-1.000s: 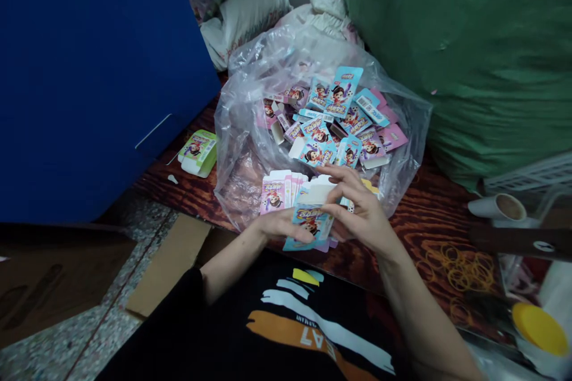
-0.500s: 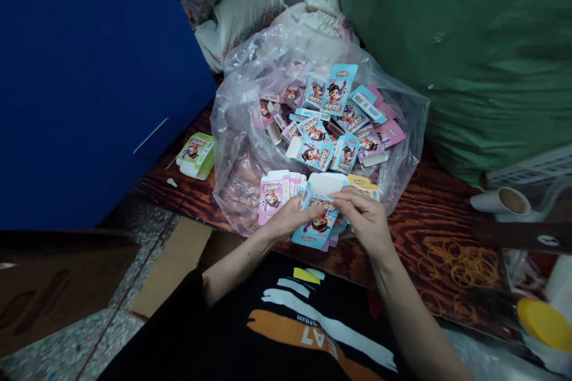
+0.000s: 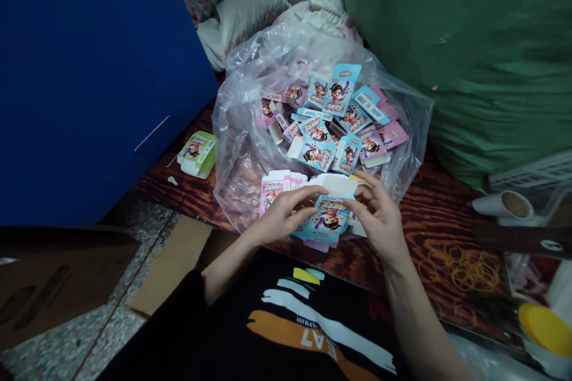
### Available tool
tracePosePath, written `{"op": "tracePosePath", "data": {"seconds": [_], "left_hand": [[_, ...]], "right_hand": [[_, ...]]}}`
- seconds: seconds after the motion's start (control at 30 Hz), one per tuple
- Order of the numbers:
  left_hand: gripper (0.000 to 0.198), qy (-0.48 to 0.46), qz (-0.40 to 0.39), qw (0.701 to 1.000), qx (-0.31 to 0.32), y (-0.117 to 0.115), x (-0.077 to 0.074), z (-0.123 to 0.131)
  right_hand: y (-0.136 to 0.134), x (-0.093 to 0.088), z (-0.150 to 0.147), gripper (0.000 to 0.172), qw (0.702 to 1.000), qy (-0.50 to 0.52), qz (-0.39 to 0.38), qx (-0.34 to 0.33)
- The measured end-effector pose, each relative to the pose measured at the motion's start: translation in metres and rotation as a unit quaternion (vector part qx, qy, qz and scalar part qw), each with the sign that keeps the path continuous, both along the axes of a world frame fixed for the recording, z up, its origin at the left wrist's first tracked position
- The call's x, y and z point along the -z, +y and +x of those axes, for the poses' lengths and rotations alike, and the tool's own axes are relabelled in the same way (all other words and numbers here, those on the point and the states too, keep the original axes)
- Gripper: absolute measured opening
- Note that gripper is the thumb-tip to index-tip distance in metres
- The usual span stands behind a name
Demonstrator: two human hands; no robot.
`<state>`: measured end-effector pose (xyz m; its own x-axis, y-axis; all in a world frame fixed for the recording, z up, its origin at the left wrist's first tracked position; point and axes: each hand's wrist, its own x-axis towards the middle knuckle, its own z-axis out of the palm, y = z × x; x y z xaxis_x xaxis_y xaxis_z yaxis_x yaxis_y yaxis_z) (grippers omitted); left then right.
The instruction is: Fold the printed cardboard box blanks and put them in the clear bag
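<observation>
A blue printed cardboard box with a raised white flap is between my hands, low over the front of the table. My left hand pinches its left edge with thumb and fingers. The thumb and fingers of my right hand grip the right edge near the flap. Beneath it lie more flat boxes, with a pinkish-purple edge sticking out. Just left of them stands a row of pink boxes. Beyond my hands, a clear plastic bag lies open, holding several blue, pink and purple boxes.
A green box lies left on the wooden table. At right are a paper cup, loose rubber bands and a yellow lid. A blue panel and green sack flank the bag.
The blue box has turned from tilted to nearly straight, its white flap now standing up between my hands. My right hand has shifted slightly right, and my left fingers have moved to the box's upper left.
</observation>
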<state>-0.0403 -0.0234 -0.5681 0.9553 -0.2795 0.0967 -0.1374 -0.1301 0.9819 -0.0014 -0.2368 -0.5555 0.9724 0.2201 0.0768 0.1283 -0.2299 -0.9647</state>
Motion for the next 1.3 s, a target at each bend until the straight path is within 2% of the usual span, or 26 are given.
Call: {"op": "tracePosePath", "data": {"seconds": [0.1,0.13,0.2,0.27,0.4,0.5,0.67,0.8,0.9,1.0,1.07,1.17,1.23,1.3], "left_hand": [[0.034,0.061,-0.066,0.996,-0.01,-0.001,0.003,-0.001],[0.036,0.076,-0.088,0.993,-0.017,-0.002,0.003,-0.002],[0.039,0.091,-0.099,0.991,-0.019,-0.003,0.004,-0.004],[0.041,0.086,-0.067,0.994,-0.011,-0.002,0.003,-0.005],[0.043,0.072,0.002,0.997,-0.001,0.001,0.001,-0.005],[0.042,0.072,-0.008,0.997,0.01,0.002,0.001,-0.004],[0.04,0.082,-0.038,0.996,0.008,-0.001,0.006,-0.005],[0.041,0.104,-0.079,0.991,-0.007,-0.002,0.01,-0.006],[0.048,0.132,-0.107,0.985,0.009,0.0,0.01,-0.008],[0.044,0.115,-0.076,0.99,0.043,-0.001,0.008,-0.011],[0.036,0.089,-0.041,0.993,0.062,-0.001,0.006,-0.01],[0.035,0.061,-0.003,0.995,0.085,0.003,0.002,0.009],[0.038,0.028,0.022,0.996,0.082,0.01,-0.004,0.04],[0.043,-0.015,0.05,0.998,0.038,0.021,-0.011,0.083]], "right_hand": [[-0.005,-0.006,0.004,0.013,0.998,-0.036,-0.026,-0.051],[-0.005,-0.008,0.005,0.008,0.996,-0.047,-0.028,-0.068],[-0.004,-0.01,0.006,0.014,0.995,-0.047,-0.021,-0.087],[0.0,-0.009,0.005,0.021,0.996,-0.017,-0.011,-0.084],[0.008,-0.002,0.003,0.02,0.999,0.035,-0.016,-0.029],[0.008,0.0,0.006,0.018,0.999,0.031,-0.012,-0.001],[0.003,-0.003,0.008,0.017,0.998,0.003,-0.006,-0.059],[0.005,-0.001,-0.013,0.009,0.994,-0.093,-0.041,-0.05],[0.008,0.006,-0.033,0.018,0.988,-0.145,-0.052,-0.009],[0.006,0.01,-0.037,0.013,0.992,-0.12,-0.032,0.002],[0.001,0.011,-0.029,0.007,0.997,-0.07,-0.019,-0.024],[-0.007,0.008,-0.009,0.021,1.0,-0.012,-0.009,-0.023],[-0.009,0.007,0.002,0.03,0.999,-0.005,-0.026,0.023],[-0.006,0.009,0.007,0.035,0.994,-0.029,-0.097,0.034]]}}
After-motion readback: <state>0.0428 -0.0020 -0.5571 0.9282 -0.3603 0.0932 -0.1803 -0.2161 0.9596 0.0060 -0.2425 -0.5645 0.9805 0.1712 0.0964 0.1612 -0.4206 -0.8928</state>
